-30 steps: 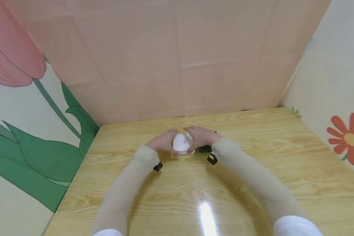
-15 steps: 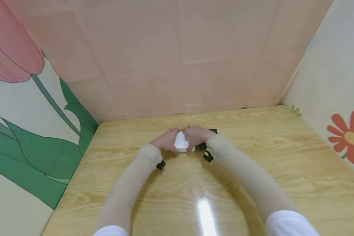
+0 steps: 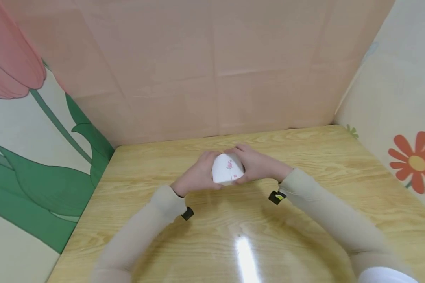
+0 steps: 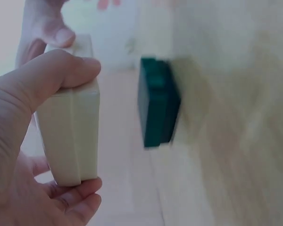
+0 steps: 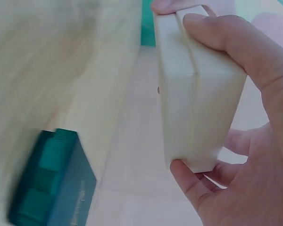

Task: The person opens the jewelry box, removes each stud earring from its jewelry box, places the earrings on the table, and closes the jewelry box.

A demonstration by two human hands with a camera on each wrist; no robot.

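Note:
Both hands hold a white box [image 3: 224, 169] with a pink flower print, raised over the table in the head view. It has flat sides and a seam along its edge. My left hand [image 3: 197, 173] grips the left side, thumb on the near edge and fingers at the far edge. On the opposite side my right hand [image 3: 257, 163] holds it in the same way. Below the white box, a dark green box [image 4: 155, 103] stands on the table in the left wrist view. The right wrist view shows small lettering on one face of this green box [image 5: 52, 176].
The wooden table [image 3: 156, 239] stretches out on all sides of the hands. A pink cloth [image 3: 163, 70] hangs behind its far edge. Flower-painted walls stand at the left and right. Small black wrist cameras [image 3: 277, 197] sit under the sleeves.
The hands have closed on the white box and lifted it off the table, tilting its printed face up. The green box beside it is now hidden in the head view.

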